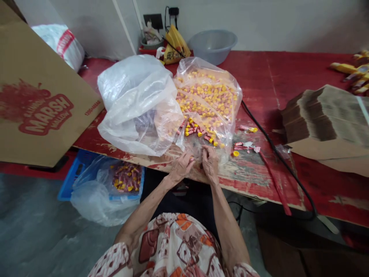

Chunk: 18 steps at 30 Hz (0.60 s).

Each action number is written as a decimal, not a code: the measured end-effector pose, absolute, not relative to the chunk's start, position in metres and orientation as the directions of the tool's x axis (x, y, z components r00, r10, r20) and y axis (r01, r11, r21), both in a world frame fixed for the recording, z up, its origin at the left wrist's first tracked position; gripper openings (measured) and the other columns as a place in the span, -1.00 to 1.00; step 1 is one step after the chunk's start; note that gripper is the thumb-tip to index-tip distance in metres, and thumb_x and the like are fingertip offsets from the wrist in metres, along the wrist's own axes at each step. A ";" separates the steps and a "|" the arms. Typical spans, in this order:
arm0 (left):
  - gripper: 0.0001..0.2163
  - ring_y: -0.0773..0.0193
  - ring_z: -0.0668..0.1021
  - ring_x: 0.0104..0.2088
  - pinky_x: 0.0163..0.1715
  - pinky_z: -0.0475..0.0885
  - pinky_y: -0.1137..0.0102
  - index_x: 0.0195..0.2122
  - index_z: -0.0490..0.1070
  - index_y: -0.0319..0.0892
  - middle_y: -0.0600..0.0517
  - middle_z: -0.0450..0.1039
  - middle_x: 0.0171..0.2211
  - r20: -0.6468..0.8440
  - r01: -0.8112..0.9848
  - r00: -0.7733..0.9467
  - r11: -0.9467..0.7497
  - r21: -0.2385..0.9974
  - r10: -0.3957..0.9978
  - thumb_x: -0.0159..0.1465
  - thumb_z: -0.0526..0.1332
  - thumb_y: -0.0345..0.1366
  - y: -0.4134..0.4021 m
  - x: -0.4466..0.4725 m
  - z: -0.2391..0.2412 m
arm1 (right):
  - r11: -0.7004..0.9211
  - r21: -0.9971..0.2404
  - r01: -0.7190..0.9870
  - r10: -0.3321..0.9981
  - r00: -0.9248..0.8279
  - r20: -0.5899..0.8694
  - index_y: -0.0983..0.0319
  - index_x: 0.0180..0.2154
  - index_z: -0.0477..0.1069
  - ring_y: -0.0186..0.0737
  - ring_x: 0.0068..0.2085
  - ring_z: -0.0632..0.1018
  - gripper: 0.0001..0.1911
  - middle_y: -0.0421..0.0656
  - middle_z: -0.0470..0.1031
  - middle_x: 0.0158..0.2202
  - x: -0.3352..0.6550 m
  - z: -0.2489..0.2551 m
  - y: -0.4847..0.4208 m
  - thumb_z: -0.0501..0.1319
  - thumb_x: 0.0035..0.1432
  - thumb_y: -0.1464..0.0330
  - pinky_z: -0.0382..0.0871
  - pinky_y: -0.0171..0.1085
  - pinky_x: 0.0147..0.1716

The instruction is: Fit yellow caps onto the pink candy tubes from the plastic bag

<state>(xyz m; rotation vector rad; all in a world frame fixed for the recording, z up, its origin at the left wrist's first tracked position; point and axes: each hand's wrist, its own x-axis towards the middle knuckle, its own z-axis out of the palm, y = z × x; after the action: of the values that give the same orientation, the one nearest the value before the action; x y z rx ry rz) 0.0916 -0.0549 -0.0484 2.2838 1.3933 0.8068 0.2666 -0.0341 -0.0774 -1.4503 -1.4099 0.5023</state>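
My left hand (pixel 182 166) is at the table's front edge, its fingers curled and pinched. A small reddish bit shows at its fingertips, too small to name. Close beside it, my right hand (pixel 210 164) is closed too, and what its fingers hold, if anything, is hidden. Just beyond both hands, small red tubes with yellow caps (pixel 198 130) spill from the mouth of a clear plastic bag (pixel 235 90). That bag lies on its side, full of more such pieces. To its left slumps a large translucent plastic bag (pixel 135 88).
A carton (pixel 37 92) stands at left. Below it, a blue crate (pixel 69 181) holds bagged capped tubes. A black cable (pixel 276 148) crosses the red table (pixel 256 77) beside stacked flat cardboard (pixel 323 119). A plastic basin (pixel 213 44) and yellow bag (pixel 174 44) sit behind.
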 end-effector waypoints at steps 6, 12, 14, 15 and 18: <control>-0.88 0.19 0.62 -0.12 -0.12 0.52 0.35 -0.01 0.45 -0.11 -0.03 0.54 -0.10 0.295 0.694 0.331 -0.443 0.568 0.897 0.46 0.21 -0.32 -0.056 0.094 -0.047 | 0.186 -0.845 0.500 0.913 0.229 0.337 0.19 -0.07 0.56 -0.09 -0.04 0.61 -0.68 -0.02 0.65 -0.09 0.267 -0.076 -0.034 0.03 0.43 0.32 0.50 -0.11 0.05; -0.91 0.22 0.62 -0.18 -0.19 0.52 0.38 -0.06 0.45 -0.12 -0.01 0.54 -0.14 0.283 0.683 0.361 -0.459 0.569 0.888 0.45 0.20 -0.34 -0.055 0.094 -0.043 | 0.179 -0.847 0.500 0.918 0.224 0.326 0.18 -0.06 0.56 -0.08 -0.02 0.61 -0.68 -0.03 0.65 -0.07 0.267 -0.077 -0.034 0.03 0.44 0.30 0.50 -0.11 0.07; -0.90 0.21 0.63 -0.16 -0.18 0.52 0.38 -0.03 0.45 -0.11 -0.02 0.55 -0.13 0.314 0.677 0.343 -0.464 0.571 0.886 0.46 0.20 -0.33 -0.056 0.094 -0.042 | 0.175 -0.847 0.502 0.917 0.231 0.327 0.18 -0.06 0.56 -0.09 -0.03 0.61 -0.68 -0.02 0.65 -0.07 0.266 -0.077 -0.034 0.04 0.44 0.30 0.50 -0.11 0.07; -0.89 0.20 0.63 -0.14 -0.16 0.52 0.37 -0.02 0.45 -0.11 -0.02 0.56 -0.12 0.319 0.683 0.335 -0.461 0.567 0.887 0.46 0.20 -0.33 -0.057 0.094 -0.041 | 0.175 -0.846 0.503 0.915 0.233 0.328 0.18 -0.07 0.56 -0.09 -0.03 0.61 -0.68 -0.03 0.65 -0.08 0.266 -0.077 -0.034 0.04 0.45 0.29 0.50 -0.11 0.07; -0.88 0.18 0.64 -0.12 -0.14 0.52 0.35 -0.02 0.46 -0.10 -0.03 0.56 -0.10 0.287 0.710 0.347 -0.450 0.542 0.893 0.44 0.23 -0.34 -0.058 0.095 -0.041 | 0.177 -0.846 0.502 0.914 0.235 0.331 0.18 -0.07 0.56 -0.10 -0.04 0.61 -0.68 -0.03 0.65 -0.09 0.266 -0.077 -0.034 0.03 0.46 0.29 0.50 -0.12 0.06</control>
<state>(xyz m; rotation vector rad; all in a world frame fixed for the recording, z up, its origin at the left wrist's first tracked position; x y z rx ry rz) 0.0954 -0.0582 -0.0411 2.2928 1.4212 0.7975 0.2661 -0.0339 -0.0774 -1.4694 -1.4109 0.4996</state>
